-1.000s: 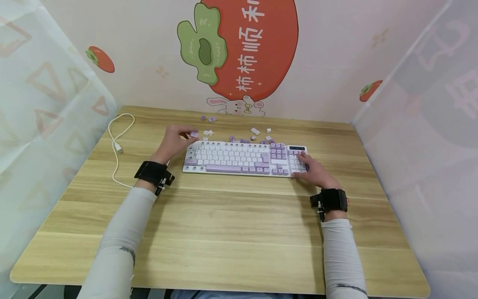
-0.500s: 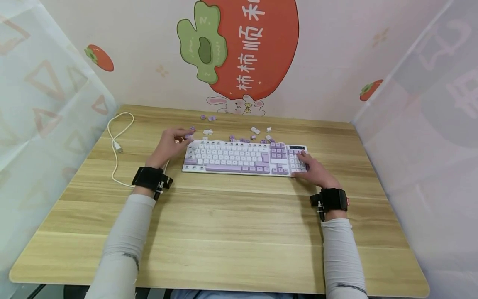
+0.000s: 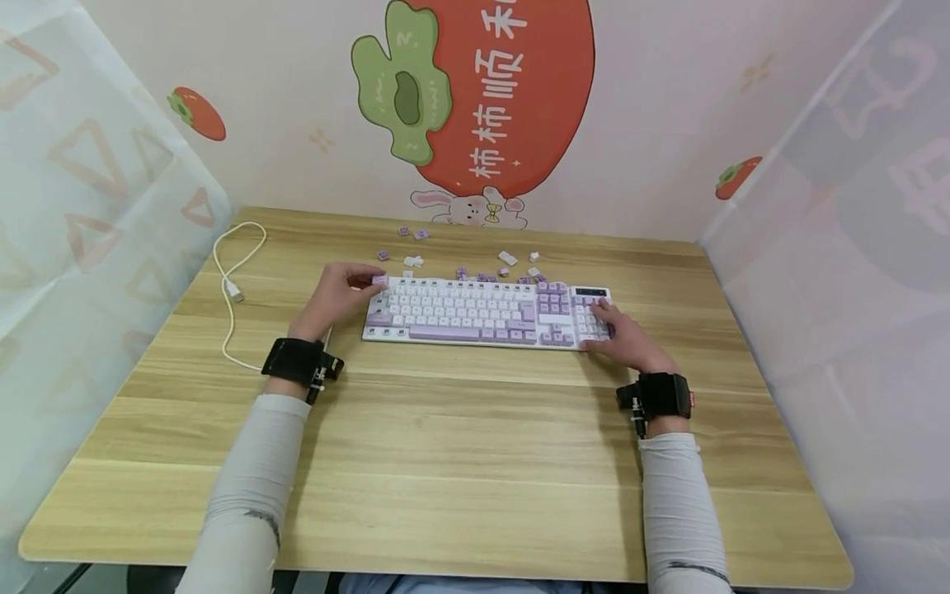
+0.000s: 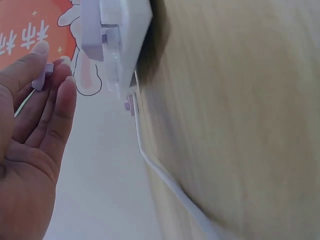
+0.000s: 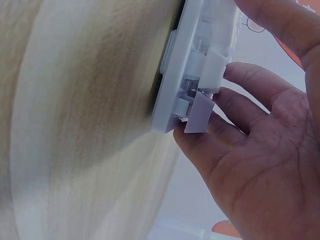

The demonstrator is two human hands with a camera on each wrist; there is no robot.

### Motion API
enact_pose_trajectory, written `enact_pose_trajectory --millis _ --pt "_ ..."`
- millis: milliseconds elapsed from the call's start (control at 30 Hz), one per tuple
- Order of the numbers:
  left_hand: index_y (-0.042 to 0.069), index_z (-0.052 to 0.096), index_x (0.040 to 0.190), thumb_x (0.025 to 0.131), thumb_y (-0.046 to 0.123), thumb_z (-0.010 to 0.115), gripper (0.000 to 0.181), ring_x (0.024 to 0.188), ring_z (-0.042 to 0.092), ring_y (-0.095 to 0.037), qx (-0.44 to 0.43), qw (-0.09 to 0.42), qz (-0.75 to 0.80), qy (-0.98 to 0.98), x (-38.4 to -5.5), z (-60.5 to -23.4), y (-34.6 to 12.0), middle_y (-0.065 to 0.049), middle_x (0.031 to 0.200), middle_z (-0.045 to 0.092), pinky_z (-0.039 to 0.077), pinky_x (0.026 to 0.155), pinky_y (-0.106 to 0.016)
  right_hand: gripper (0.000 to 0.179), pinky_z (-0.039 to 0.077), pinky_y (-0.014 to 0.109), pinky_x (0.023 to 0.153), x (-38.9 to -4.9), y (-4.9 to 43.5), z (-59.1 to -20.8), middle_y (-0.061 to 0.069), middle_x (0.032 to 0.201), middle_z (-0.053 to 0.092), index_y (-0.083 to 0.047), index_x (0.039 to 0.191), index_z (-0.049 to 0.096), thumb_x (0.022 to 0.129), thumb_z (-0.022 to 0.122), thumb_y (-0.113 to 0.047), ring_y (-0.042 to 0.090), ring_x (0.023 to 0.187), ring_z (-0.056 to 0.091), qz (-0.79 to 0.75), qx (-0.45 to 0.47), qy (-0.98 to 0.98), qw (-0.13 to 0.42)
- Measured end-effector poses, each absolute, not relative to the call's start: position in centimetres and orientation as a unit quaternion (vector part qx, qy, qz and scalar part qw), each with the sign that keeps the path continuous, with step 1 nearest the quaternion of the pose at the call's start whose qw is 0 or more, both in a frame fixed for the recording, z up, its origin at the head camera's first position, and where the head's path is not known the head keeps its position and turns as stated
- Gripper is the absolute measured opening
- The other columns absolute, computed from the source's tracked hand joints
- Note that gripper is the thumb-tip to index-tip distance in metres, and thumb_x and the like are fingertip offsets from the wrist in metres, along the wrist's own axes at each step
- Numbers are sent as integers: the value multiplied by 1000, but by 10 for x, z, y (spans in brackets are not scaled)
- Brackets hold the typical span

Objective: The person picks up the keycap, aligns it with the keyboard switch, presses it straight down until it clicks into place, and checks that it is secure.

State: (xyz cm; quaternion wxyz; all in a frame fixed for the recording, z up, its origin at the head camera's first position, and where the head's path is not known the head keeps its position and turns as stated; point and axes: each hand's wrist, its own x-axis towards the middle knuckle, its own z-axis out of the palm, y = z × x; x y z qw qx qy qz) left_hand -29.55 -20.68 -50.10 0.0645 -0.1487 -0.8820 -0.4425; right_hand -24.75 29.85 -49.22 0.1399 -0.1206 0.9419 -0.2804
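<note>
A white and purple keyboard (image 3: pixel 460 309) lies across the table's middle, with purple and white keycaps on most of it. Over its far left corner, my left hand (image 3: pixel 337 293) pinches a purple keycap (image 4: pixel 42 79) between thumb and fingertips. In the left wrist view the keycap hangs apart from the keyboard's edge. My right hand (image 3: pixel 629 340) grips the right end of the keyboard, thumb over the keys near the front. In the right wrist view its fingers (image 5: pixel 195 145) curl against the end, touching the side by a purple key (image 5: pixel 200 112).
Behind the keyboard lie several loose keycaps, among them white ones (image 3: pixel 413 261), a purple one (image 3: pixel 383 256) and a white one (image 3: pixel 508 258). A looped white cable (image 3: pixel 229 289) lies on the left of the table (image 3: pixel 460 462). A printed wall stands behind.
My left hand has drawn nearer and slightly left, bringing the purple keycap from behind the keyboard to its far left corner. Another purple keycap has come into sight there. The right hand stays put.
</note>
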Motion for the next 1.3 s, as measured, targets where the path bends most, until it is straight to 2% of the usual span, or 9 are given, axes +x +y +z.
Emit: enact_pose_trajectory --millis 167,267,533,800,1067,1200,1300 --pt "1 71 122 99 18 67 28 97 66 -27 -143 55 -430 -890 -295 -498 -211 -17 115 73 52 84 -33 84 18 63 120 -248 298 -493 24 168 9 2 158 26 95 73 -27 51 152 9 -279 -122 942 138" --pt "1 70 121 101 22 65 29 97 65 -28 -134 46 -426 -894 -296 -497 -214 -17 116 72 51 83 -38 84 18 63 120 -248 298 -493 24 168 9 2 158 26 95 73 -27 50 152 9 -279 -121 942 139" --pt "0 75 115 93 10 74 24 101 63 -30 -159 35 -397 -903 -298 -501 -219 -18 117 71 49 82 -36 84 17 63 120 -248 298 -493 24 168 9 2 158 26 94 73 -26 50 152 8 -283 -121 941 140" --pt "2 78 108 90 8 77 19 94 61 -26 -167 18 -380 -910 -299 -505 -219 -15 108 72 47 79 -35 84 17 63 121 -249 299 -494 25 168 8 3 158 26 94 73 -24 50 152 8 -288 -124 940 138" --pt "-1 78 103 89 8 78 17 90 64 -27 -183 14 -361 -914 -299 -505 -218 -19 106 75 49 76 -30 84 18 63 120 -250 300 -494 25 168 8 3 158 26 94 73 -24 51 152 9 -288 -123 940 136" --pt "-1 78 103 90 8 77 16 93 64 -30 -180 3 -349 -920 -299 -502 -215 -21 108 74 50 79 -37 84 18 63 120 -250 300 -495 24 168 9 2 158 27 94 73 -27 50 152 9 -282 -124 941 137" --pt "-2 78 102 90 6 76 15 98 65 -33 -180 -8 -333 -926 -298 -499 -212 -22 107 73 52 86 -46 85 18 62 120 -250 300 -496 24 168 9 2 158 26 94 73 -28 50 152 9 -282 -126 941 136"
